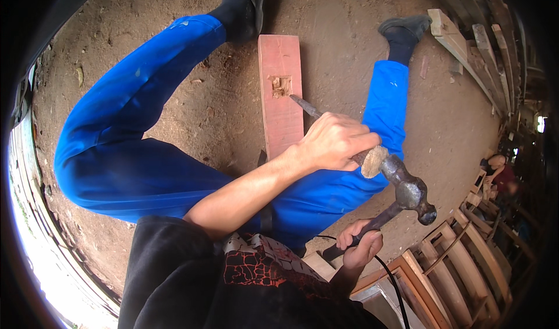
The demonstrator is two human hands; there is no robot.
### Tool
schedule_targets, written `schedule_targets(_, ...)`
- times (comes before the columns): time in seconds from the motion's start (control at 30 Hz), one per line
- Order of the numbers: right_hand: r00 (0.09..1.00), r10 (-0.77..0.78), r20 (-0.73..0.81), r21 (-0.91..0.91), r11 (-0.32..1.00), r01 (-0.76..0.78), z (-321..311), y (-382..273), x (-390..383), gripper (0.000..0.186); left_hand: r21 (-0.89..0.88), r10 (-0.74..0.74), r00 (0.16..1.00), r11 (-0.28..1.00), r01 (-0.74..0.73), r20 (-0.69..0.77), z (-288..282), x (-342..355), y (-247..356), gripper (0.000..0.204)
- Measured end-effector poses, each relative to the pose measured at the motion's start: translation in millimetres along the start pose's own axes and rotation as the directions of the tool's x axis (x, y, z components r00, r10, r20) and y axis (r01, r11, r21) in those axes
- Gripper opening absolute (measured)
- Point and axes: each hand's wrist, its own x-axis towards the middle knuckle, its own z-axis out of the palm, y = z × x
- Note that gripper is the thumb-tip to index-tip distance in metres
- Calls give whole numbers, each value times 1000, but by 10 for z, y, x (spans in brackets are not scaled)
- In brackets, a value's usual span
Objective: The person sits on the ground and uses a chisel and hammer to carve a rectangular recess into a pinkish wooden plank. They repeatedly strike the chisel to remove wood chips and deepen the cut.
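From my remote post, I have left fingers [363,141] wrapped round a stiff chisel [307,106] at three o'clock, tip by the plank's [282,122] hole [281,87] at twelve, right fingers [368,246] round a hammer [409,193] at four, likely head-heavy, best gripped low.

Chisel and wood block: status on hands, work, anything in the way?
Left hand gripping chisel, right hand gripping hammer. Chisel tip at edge of recess in reddish wood block. Possible hazard: left hand near hammer head.

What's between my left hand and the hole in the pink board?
The chisel's blade: in the head view it slants from the left hand toward the hole's near right corner.
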Motion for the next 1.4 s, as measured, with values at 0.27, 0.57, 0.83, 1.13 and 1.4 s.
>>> schedule_targets(0.27, 1000, -12, 5, -3, 1000, 12, 18, -3, 18, 56, -3, -4, 1000, 1000, 4, 3, -17, -8, -19, 35)
schedule_targets(0.57, 1000, -14, 5, 1, 1000, 14, -13, 4, 3, 54, 8, 14, 1000, 1000, -14, 5, 17, -24, -34, 37)
schedule_targets(0.83, 975, -223, -10, 133, 966, 222, -96, -37, -170, 58, 32, 28, 999, 999, -30, 37, 4, -53, -55, 34)
schedule_targets(1.13, 998, -4, -60, -221, 975, -9, -51, -59, -308, 51, 33, 44, 997, 998, -46, 65, 76, -114, -22, 39)
schedule_targets(1.4, 974, -208, -86, -24, 978, 207, -75, 200, -253, 51, 41, 28, 1000, 999, -28, 3, 56, -41, -49, 39)
